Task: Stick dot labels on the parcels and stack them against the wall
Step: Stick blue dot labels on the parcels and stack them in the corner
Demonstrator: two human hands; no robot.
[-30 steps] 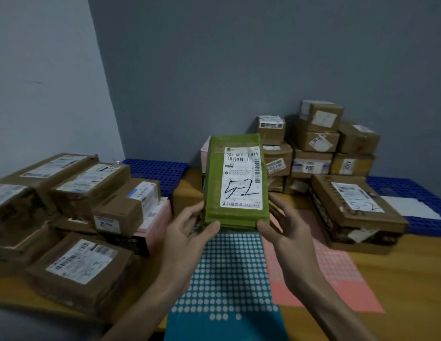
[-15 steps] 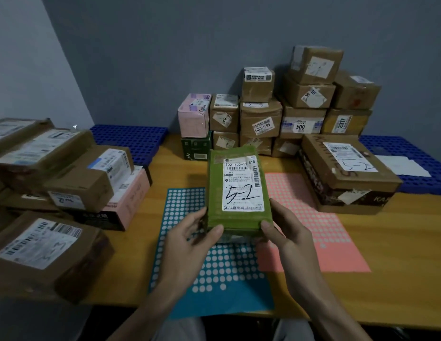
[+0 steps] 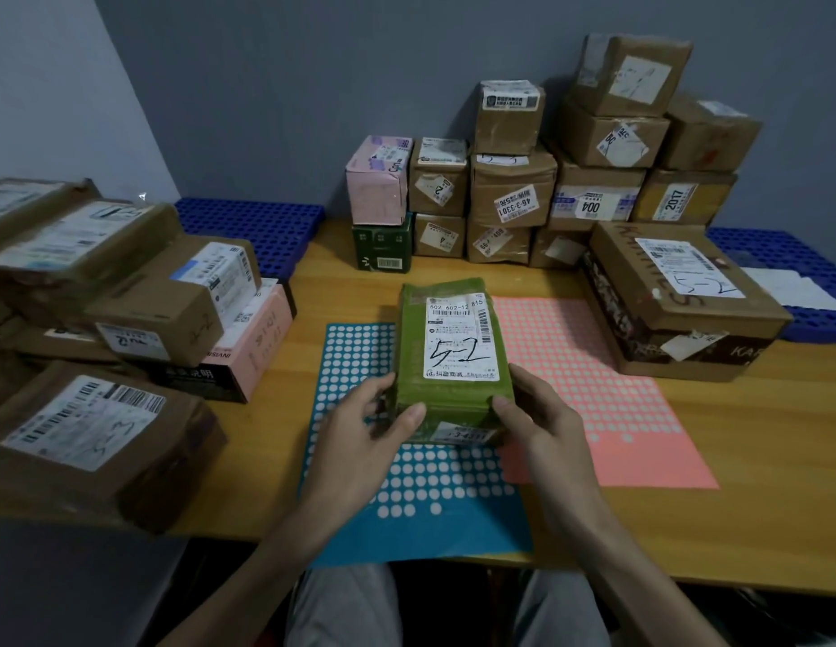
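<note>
Over smooth wooden tabletop (image 3: 714,520), both hands' curled fingers (image 3: 409,415) grip a crinkly green rectangular parcel (image 3: 413,347).

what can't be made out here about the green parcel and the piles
Head view only.
- green parcel: underside faces away.
- shipping label: fine print too small.
- blue dot sheet: middle covered by the held parcel.
- left parcel pile: cut by the frame's left edge.

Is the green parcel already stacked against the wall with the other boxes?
No, the left hand and right hand hold the green parcel over the blue dot sheet, apart from the stacked boxes.
</note>
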